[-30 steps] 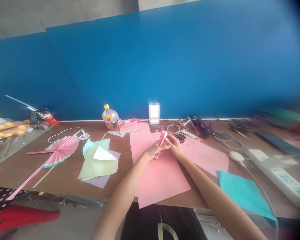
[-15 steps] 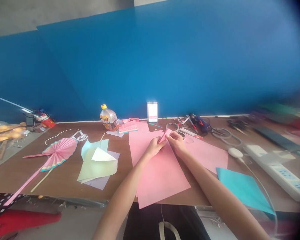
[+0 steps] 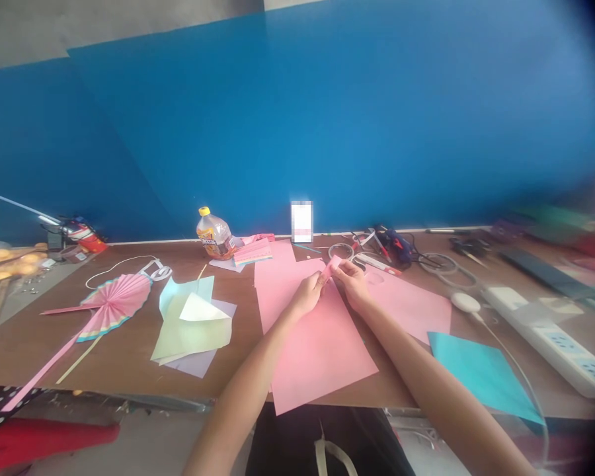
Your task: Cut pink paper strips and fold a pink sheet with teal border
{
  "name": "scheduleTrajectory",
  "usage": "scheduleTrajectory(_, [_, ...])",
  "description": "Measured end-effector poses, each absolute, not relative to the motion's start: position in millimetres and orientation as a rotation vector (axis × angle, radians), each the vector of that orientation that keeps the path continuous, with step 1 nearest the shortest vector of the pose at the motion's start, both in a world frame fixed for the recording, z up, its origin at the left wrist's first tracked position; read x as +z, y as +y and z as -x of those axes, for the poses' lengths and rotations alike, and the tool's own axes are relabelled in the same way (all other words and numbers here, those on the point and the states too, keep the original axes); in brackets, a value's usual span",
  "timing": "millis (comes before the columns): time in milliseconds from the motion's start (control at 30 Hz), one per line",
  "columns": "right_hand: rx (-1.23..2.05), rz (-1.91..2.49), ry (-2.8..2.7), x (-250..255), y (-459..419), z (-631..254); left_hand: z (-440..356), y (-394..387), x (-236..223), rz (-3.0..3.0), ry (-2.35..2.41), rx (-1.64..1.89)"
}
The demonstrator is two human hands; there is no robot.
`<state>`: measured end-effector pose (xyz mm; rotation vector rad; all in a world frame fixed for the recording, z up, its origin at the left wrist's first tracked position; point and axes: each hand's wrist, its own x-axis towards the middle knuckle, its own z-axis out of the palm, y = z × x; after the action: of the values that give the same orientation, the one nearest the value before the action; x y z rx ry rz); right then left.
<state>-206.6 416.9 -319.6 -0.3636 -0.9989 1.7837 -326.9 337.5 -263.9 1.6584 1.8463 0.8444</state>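
Observation:
A small folded piece of pink paper (image 3: 332, 264) is pinched between both hands, just above the far part of a large pink sheet (image 3: 322, 350). My left hand (image 3: 308, 291) grips its near left end with closed fingers. At its far right end, my right hand (image 3: 350, 277) holds it between thumb and fingers. Part of the folded paper is hidden by the fingers. More pink paper (image 3: 411, 301) lies to the right of my right forearm. A pleated pink paper fan (image 3: 115, 301) with a blue and yellow edge rests at the left of the table.
Pale green and white sheets (image 3: 191, 330) lie left of centre. Behind them stands a plastic bottle (image 3: 214, 235). A phone-like white screen (image 3: 302, 223) leans at the wall. To the right are a teal sheet (image 3: 483, 377), a power strip (image 3: 550, 344) and a glue gun (image 3: 395, 244).
Both hands stay at the same spot, with the left fingers shifted slightly along the folded pink paper. The whole view has moved very slightly; the things on the table stay put.

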Motion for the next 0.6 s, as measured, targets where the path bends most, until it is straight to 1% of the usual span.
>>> scheduleTrajectory(233, [1.803,0.354,-0.936,-321.5,417.9,207.0,321.7,332.9,-260.5,-1.606,1.847,0.755])
scheduleTrajectory(400, [1.806,0.394,-0.917,-327.3,421.7,208.6,320.1,331.8,-258.0,-1.706,1.928,0.701])
scheduleTrajectory(600, [1.786,0.448,-0.921,-328.1,424.7,207.1,321.8,332.4,-260.1,-1.676,1.907,0.744])
